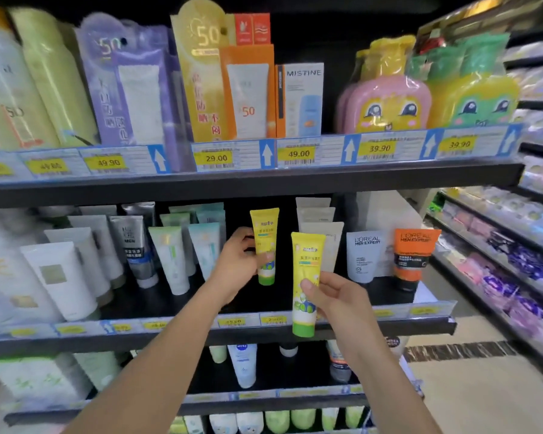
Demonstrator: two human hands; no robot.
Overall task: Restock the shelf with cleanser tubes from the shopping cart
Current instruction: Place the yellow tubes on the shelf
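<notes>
Two yellow cleanser tubes with green caps stand cap-down in front of the middle shelf [342, 299]. My left hand [237, 264] grips the farther yellow tube [265, 233] inside a dark gap between the teal tubes and the beige tubes. My right hand [333, 296] pinches the nearer yellow tube [306, 261] just in front of the shelf's front edge, its cap hanging below the price strip. The shopping cart is not in view.
White, grey and teal tubes [170, 258] fill the shelf to the left of the gap. Beige tubes [320, 227] and L'Oreal tubes [365, 255] stand to the right. Sunscreen boxes [245, 89] line the upper shelf. An aisle floor [483, 386] opens at right.
</notes>
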